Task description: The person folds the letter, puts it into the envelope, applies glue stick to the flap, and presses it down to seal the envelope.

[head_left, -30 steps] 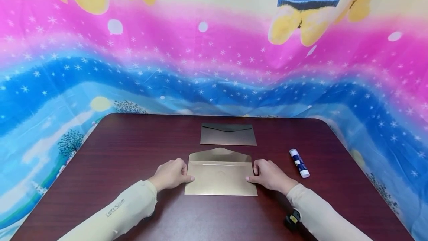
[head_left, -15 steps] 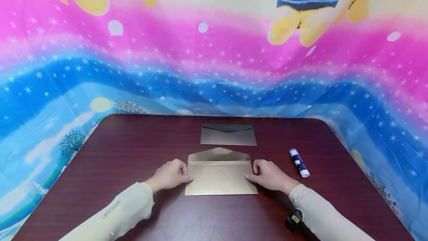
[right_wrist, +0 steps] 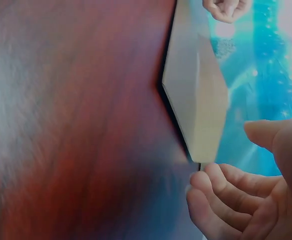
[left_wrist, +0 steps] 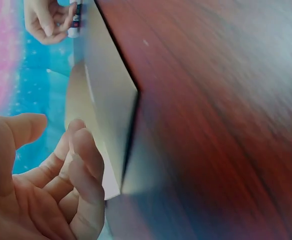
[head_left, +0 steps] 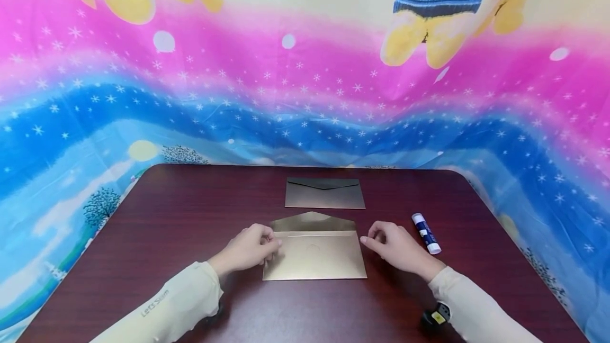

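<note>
A gold envelope [head_left: 314,261] lies on the table with its pointed flap [head_left: 312,221] raised at the far side. My left hand [head_left: 245,247] hovers over its left end, thumb apart from the loosely bent fingers and nothing between them. Just off the right end is my right hand [head_left: 400,245], its thumb and fingers spread apart and holding nothing. In the left wrist view the envelope [left_wrist: 113,100] runs past the fingertips of the left hand [left_wrist: 50,185]. The right wrist view has the right hand [right_wrist: 251,200] near the corner of the envelope [right_wrist: 186,90].
Behind the gold envelope lies a dark bronze envelope [head_left: 326,199] with its flap down. A blue and white glue stick [head_left: 426,233] lies to the right of the right hand. A patterned cloth [head_left: 305,94] hangs behind the dark red wooden table [head_left: 190,195].
Both hands have let go of the gold envelope's ends. The right hand has moved off to the right; the left has shifted slightly right over the envelope. The envelope stays about where it was.
</note>
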`<state>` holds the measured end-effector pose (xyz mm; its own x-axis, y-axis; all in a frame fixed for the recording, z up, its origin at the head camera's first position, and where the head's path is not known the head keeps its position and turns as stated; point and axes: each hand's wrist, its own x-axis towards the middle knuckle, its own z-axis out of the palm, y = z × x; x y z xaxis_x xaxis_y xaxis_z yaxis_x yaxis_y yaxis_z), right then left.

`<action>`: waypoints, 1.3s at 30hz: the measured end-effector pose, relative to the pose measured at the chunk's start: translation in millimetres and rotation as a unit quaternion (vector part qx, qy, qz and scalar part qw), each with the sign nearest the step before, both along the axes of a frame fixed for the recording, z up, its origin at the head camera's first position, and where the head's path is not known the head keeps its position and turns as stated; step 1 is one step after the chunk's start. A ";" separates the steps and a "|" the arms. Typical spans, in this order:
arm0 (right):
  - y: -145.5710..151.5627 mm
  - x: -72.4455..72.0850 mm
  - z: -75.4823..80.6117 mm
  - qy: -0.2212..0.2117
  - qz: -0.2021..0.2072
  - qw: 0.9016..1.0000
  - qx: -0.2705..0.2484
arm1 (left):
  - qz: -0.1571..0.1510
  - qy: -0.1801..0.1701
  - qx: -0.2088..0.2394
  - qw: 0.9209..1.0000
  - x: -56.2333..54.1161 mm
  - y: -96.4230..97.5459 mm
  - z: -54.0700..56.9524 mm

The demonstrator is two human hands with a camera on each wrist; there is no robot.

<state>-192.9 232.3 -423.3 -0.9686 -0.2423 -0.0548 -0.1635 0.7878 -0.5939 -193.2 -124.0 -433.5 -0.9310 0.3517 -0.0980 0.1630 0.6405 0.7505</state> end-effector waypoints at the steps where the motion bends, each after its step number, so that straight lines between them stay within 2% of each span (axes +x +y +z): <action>1: 1.7 -0.7 1.4 0.013 -0.005 1.000 0.005 | 0.000 0.000 0.000 1.000 0.2 1.9 1.5; 5: 10.5 -5.2 4.9 0.063 -0.025 0.997 0.027 | -0.002 0.008 0.005 1.000 0.6 10.2 7.9; 10: 24.6 -9.5 5.7 0.106 -0.057 0.991 0.061 | -0.009 0.034 -0.003 0.999 -0.9 23.5 12.5; 16: 44.2 -10.2 6.9 0.127 -0.087 0.984 0.091 | 0.000 0.064 -0.031 0.997 0.0 40.3 14.1; 20: 60.8 -11.2 6.6 0.138 -0.095 0.980 0.107 | -0.009 0.073 -0.033 0.997 3.7 52.2 16.3; 24: 75.8 -12.9 2.5 0.129 -0.094 0.980 0.120 | -0.023 0.070 -0.031 0.997 8.6 61.6 15.1; 33: 98.7 -16.4 -8.0 0.100 -0.122 0.979 0.127 | -0.048 0.067 -0.012 0.996 15.4 74.3 6.7; 39: 107.9 -16.7 -10.2 0.042 -0.122 0.983 0.129 | -0.055 0.062 -0.014 0.996 22.6 79.2 5.9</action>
<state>-209.7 340.3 -433.5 -0.9999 0.0102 -0.0018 0.0101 0.9321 -0.3622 -170.6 -44.8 -427.6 -0.8924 0.4512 0.0042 0.3239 0.6341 0.7021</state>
